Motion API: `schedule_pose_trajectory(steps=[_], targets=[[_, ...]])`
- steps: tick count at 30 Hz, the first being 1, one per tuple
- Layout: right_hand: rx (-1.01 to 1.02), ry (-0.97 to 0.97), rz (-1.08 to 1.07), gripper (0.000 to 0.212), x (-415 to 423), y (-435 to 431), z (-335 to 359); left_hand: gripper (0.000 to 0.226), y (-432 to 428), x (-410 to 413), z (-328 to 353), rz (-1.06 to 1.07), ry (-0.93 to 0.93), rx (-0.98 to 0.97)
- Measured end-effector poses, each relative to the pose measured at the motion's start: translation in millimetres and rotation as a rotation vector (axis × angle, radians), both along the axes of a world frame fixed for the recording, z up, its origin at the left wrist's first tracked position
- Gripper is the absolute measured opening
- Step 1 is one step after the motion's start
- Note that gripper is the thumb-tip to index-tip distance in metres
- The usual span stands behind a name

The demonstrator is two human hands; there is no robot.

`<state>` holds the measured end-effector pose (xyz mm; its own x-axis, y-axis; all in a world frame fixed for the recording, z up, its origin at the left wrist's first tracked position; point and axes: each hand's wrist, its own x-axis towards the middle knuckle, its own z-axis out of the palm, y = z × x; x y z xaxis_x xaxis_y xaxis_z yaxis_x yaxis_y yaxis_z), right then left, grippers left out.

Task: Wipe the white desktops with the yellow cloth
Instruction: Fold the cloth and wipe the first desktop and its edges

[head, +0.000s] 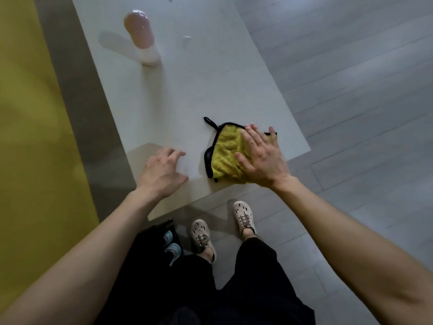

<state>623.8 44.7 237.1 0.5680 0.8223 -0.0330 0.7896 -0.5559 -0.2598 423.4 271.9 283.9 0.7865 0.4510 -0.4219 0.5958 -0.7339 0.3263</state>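
One right hand (pixel 262 158) flat on yellow cloth (pixel 225 152) (black-edged).

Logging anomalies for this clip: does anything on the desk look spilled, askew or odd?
Yes: small clear drops of liquid lie on the white desktop beside the upright pink bottle, unwiped, away from the yellow cloth under the right hand. Nothing looks damaged.

- I see a cloth (pixel 226 151) near me on the right. It is yellow with a black edge.
- The desktop (pixel 187 90) is white.
- The bottle (pixel 143 38) far off is pink.
- The floor (pixel 351 90) on the right is grey with long plank lines.
- The strip (pixel 28 113) on the left is dark yellow.
- Near me I see beige shoes (pixel 201 235) and black trousers (pixel 246 289).
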Motion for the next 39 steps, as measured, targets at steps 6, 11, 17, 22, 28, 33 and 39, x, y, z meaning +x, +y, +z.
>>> schedule_pose_trajectory(steps=[6,11,17,22,28,33,39], targets=[[0.131,0.200,-0.598,0.056,-25,-51,3,0.059,-41,43,-14,0.242,0.014,-0.268],[0.130,0.654,-0.781,0.050,-24,-56,-1,0.040,-57,54,-24,0.416,-0.030,-0.407],[0.254,0.592,-0.878,0.029,21,-59,14,0.032,-63,49,-18,0.382,-0.082,-0.710],[0.075,0.797,-0.858,0.061,55,-61,21,0.032,-60,73,-8,0.213,-0.008,-0.150],[0.119,0.751,-0.388,0.055,71,-50,78,0.095,-69,193,49,-0.438,-0.198,0.110],[0.164,0.629,-0.162,0.051,94,-34,127,0.027,-49,215,69,-0.561,0.033,0.150],[0.354,0.456,-0.174,0.040,114,-7,163,0.018,-22,182,95,-0.171,-0.225,0.173]])
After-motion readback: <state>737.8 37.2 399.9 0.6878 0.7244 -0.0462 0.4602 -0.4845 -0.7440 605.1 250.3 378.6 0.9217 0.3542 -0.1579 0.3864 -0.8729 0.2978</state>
